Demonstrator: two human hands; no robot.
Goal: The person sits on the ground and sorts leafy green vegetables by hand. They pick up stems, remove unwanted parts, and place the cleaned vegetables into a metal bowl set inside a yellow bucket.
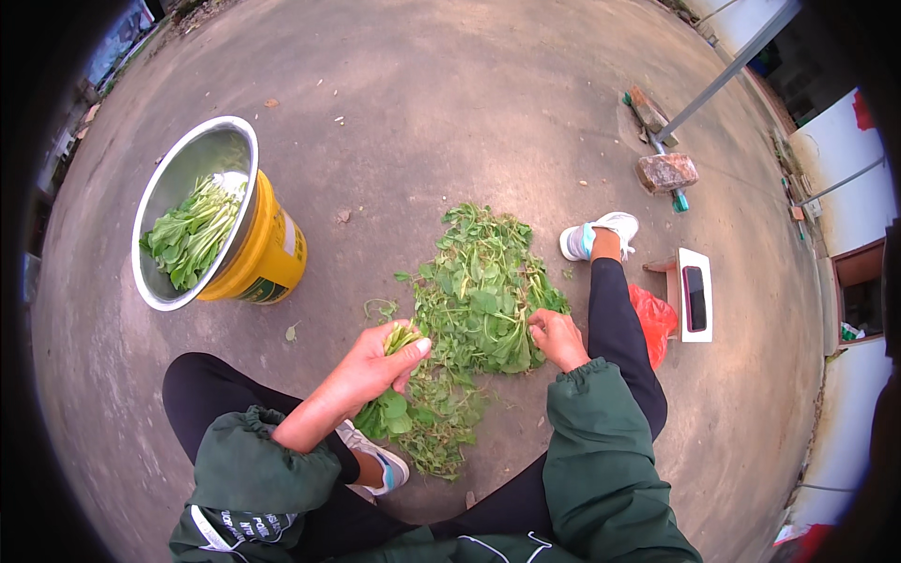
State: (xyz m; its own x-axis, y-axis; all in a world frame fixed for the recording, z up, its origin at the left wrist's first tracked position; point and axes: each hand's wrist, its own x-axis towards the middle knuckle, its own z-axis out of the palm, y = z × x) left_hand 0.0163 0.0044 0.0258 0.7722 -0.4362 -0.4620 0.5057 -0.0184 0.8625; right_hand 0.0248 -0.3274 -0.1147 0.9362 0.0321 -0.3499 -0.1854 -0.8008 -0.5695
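My left hand (383,359) is closed round a bunch of leafy green stems (401,338), whose leaves hang below the fist. At the right edge of a heap of leafy greens (486,295) on the ground, my right hand (559,338) has its fingertips bent against the plants; whether they pinch a stem cannot be told. Looser, thinner greens (436,429) lie between my feet. To the left, a metal basin (142,271) sits tilted on a yellow plastic bucket (271,246) and holds a pile of green stems with leaves (193,232).
A small stool (693,264) with a phone (695,299) on it stands right of my leg, beside a red plastic bag (652,320). Farther off, a brick (667,173) and another block weigh down the foot of a metal pole (728,70). Concrete ground surrounds the heap.
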